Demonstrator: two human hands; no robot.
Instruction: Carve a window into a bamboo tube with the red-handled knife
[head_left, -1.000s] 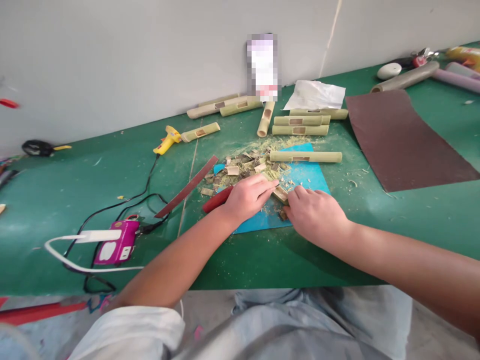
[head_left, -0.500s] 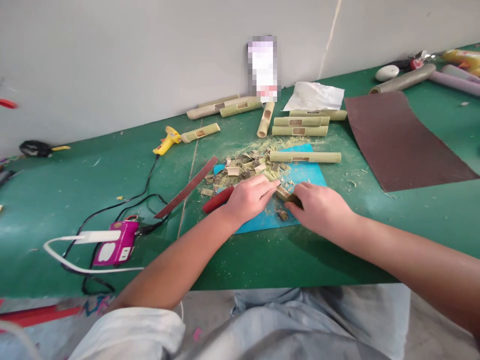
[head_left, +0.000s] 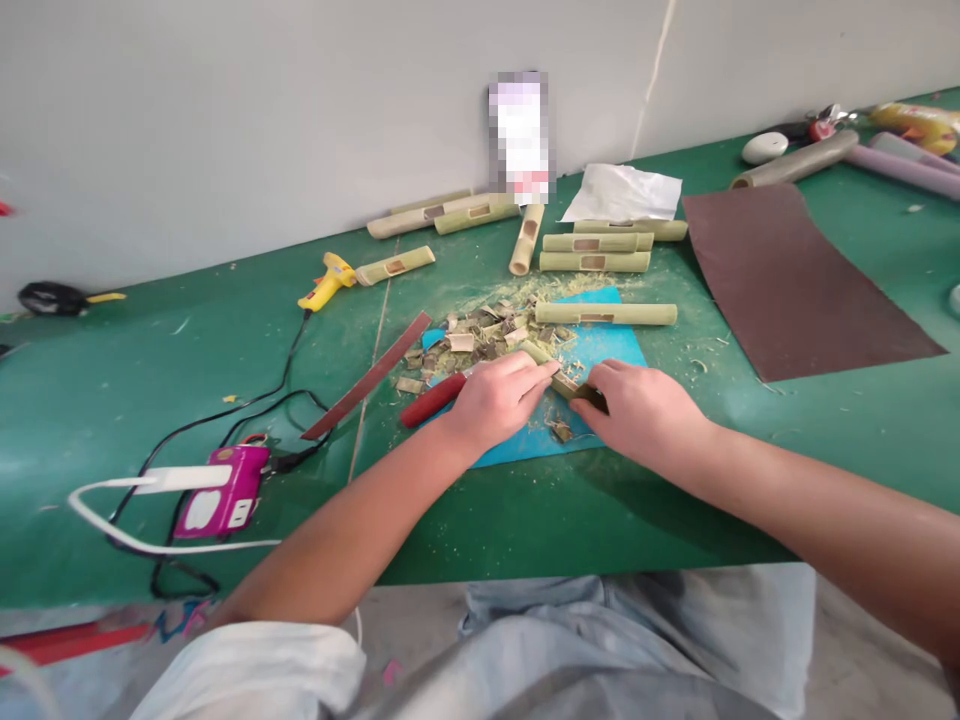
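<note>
A short green bamboo tube [head_left: 567,386] with a cut opening lies slantwise between my hands, over the blue sheet [head_left: 619,348]. My right hand [head_left: 646,410] grips its nearer right end, with the thumb beneath and the fingers curled over. Closed, my left hand [head_left: 501,398] presses its fingertips on the tube by the opening; whether a small piece is pinched there is too small to tell. A red handle [head_left: 433,401] shows just left of my left hand, its other end hidden behind the hand. Bamboo chips [head_left: 480,335] and shavings are heaped beyond.
Past my hands lies a notched bamboo tube [head_left: 637,314], with several more farther back. A brown sandpaper sheet [head_left: 802,285] is at right, a narrow sandpaper strip [head_left: 367,375] at left. A yellow glue gun [head_left: 327,284] has its cord running to a magenta power block [head_left: 225,490].
The whole view shifts slightly, so most of the table's things appear a little farther left. Both hands keep nearly the same hold on the bamboo tube.
</note>
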